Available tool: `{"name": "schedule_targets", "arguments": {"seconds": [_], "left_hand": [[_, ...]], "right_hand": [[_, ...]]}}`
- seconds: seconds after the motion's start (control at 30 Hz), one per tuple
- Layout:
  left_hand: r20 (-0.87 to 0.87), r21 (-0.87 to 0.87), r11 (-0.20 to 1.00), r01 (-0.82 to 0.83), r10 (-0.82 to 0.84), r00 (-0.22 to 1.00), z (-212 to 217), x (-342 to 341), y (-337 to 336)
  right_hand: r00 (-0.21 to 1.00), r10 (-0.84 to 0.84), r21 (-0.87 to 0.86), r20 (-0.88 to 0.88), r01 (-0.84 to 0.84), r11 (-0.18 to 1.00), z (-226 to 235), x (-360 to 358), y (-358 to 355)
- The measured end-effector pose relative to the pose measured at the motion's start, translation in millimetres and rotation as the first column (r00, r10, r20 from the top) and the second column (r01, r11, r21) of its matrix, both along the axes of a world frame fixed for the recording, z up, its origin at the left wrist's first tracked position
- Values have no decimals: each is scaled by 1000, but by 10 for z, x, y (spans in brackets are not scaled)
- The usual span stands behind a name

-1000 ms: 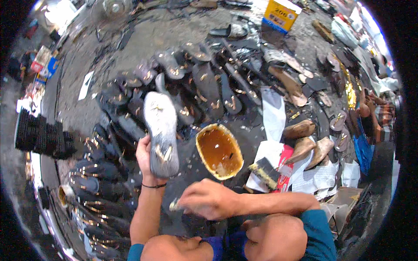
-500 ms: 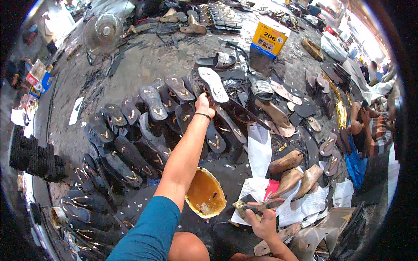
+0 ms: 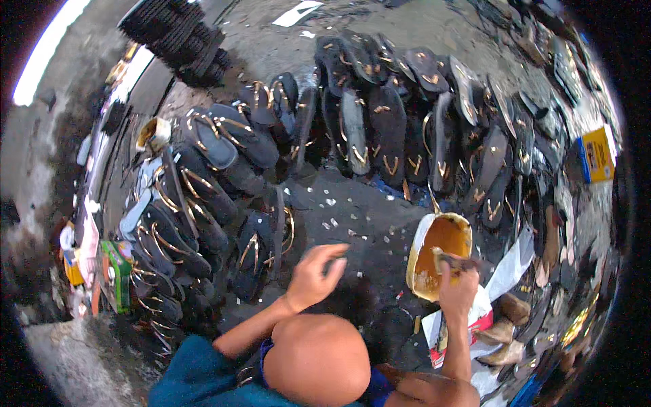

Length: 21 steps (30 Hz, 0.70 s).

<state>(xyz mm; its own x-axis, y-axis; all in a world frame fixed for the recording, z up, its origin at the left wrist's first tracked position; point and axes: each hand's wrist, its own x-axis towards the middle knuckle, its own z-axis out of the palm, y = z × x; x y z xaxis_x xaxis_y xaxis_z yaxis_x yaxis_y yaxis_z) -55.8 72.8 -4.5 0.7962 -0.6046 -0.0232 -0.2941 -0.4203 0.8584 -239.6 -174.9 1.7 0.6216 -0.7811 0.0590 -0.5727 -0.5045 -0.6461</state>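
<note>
A bare knee bulges up at the bottom middle of the frame. Just past it the left forearm slants in from the lower left, and the left hand hangs free, thumb apart from loosely curled fingers, holding nothing. Right of the middle, the right forearm rises almost straight, its right hand wrapped round a pale-tipped tool over the tub of amber paste; I can't tell whether the tip touches it. Farther off, black sandals arc across the upper middle, and a dark stack stands at upper left
</note>
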Motion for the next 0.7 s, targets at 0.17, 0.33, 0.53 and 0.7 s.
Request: {"name": "schedule_targets", "arguments": {"seconds": [0.17,0.33,0.53,0.7], "left_hand": [[350,265,836,-481,381,856,-263,58,1112],[430,376,845,-380,204,880,-316,85,1194],[-325,317,941,-119,225,919,-232,-34,914],[-381,468,877,-112,314,870,-682,-150,1170]], "right_hand": [[935,89,93,-344,-61,994,140,-276,50],[897,96,81,-431,-68,994,264,-413,99],[931,12,-41,-366,-28,999,119,-496,172],[936,29,-73,-350,-58,996,45,-482,232]]}}
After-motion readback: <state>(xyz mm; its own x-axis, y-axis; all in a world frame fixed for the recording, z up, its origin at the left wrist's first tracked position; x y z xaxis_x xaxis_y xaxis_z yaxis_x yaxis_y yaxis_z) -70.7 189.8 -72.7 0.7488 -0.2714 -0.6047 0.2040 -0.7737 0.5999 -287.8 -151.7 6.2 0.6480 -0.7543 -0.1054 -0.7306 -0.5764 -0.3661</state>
